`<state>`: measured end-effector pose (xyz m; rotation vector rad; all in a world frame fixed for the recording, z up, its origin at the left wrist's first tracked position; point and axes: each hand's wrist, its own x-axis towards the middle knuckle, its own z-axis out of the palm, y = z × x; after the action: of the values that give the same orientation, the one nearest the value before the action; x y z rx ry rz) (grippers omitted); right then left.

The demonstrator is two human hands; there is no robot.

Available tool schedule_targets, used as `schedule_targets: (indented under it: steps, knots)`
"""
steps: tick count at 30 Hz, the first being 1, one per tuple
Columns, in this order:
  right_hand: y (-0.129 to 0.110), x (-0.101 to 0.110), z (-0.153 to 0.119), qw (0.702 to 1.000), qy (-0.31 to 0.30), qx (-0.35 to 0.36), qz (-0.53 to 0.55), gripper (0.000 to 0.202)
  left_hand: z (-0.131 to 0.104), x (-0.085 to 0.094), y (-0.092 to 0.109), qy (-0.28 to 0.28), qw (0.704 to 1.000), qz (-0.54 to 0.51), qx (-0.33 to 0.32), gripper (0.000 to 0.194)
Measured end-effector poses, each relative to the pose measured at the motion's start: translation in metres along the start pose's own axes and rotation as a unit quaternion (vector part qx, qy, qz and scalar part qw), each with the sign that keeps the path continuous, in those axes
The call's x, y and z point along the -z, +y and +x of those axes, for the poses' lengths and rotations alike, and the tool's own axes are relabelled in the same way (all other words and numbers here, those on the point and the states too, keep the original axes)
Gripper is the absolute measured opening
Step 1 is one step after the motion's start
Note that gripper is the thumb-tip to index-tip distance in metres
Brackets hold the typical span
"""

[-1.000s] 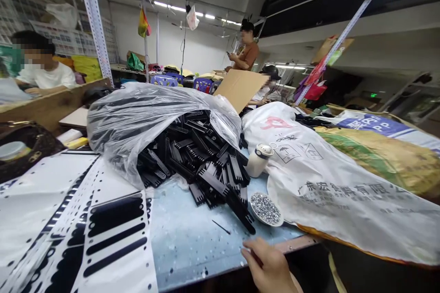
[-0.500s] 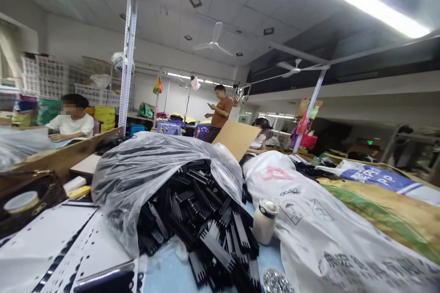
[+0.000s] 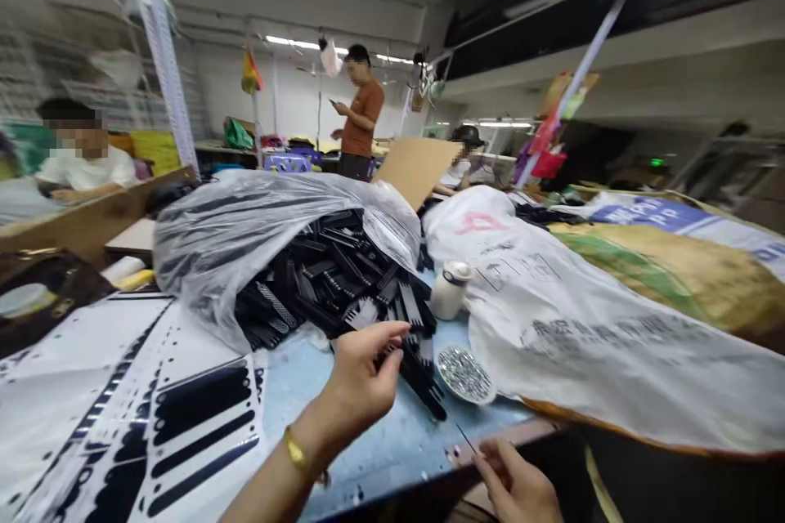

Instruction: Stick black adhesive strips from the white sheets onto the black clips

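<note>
My left hand (image 3: 366, 369), with a gold-coloured band on its wrist, hovers at the near edge of a heap of black strip-like pieces with toothed ends (image 3: 319, 274). Its fingers are curved, with a gap between thumb and forefinger and nothing visible in it. The heap spills from a clear plastic bag (image 3: 202, 261) onto the blue tabletop (image 3: 368, 433). By the table's front edge, my right hand (image 3: 518, 478) is closed in a pinch on a thin dark rod (image 3: 467, 438). A white bowl of small shiny silver bits (image 3: 464, 374) stands between the heap and the white sack.
A cream bottle (image 3: 450, 290) stands behind the bowl. On the right lies a large white printed sack (image 3: 570, 327); patterned white sheets (image 3: 202, 425) cover the left side. A cardboard sheet (image 3: 420, 167) leans behind the bag. Several people are farther back.
My view has tilted down and come nearer the table. Both hands have come into view, the left by the black pieces and the right at the table edge.
</note>
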<state>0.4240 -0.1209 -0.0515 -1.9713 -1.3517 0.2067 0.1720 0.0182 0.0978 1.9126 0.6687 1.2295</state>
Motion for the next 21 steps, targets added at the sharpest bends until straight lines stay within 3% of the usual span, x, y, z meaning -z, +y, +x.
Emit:
schedule_targets:
  steps: [2,4,6,9,12,15,18,21]
  knots:
    - [0.001,0.005,-0.005,1.0,0.016,-0.017,0.009,0.03,0.011,-0.02,-0.013,-0.118,0.979,0.136,-0.095,0.033]
    - [-0.004,0.006,-0.004,0.999,0.049,-0.007,0.003,0.03,0.014,-0.04,-0.031,-0.234,0.927,0.255,-0.144,0.034]
    - [-0.009,0.006,0.001,0.997,0.069,0.025,-0.022,0.032,0.015,-0.056,-0.051,-0.288,0.886,0.33,-0.15,0.039]
    - [-0.012,0.003,0.008,0.994,0.069,0.062,-0.065,0.036,0.016,-0.075,-0.072,-0.318,0.856,0.385,-0.135,0.048]
    - [-0.011,-0.004,0.015,0.993,0.053,0.068,-0.085,0.034,0.015,-0.083,-0.08,-0.318,0.848,0.399,-0.14,0.043]
    - [-0.012,-0.015,0.023,0.991,0.049,0.064,-0.108,0.029,0.006,-0.078,-0.085,-0.282,0.87,0.376,-0.15,0.042]
    - [-0.016,-0.028,0.031,0.989,0.052,0.057,-0.13,0.022,-0.002,-0.057,-0.096,-0.199,0.901,0.363,-0.128,0.051]
    - [-0.022,-0.035,0.036,0.987,0.054,0.054,-0.142,0.022,0.002,-0.027,-0.11,-0.11,0.91,0.395,-0.056,0.06]
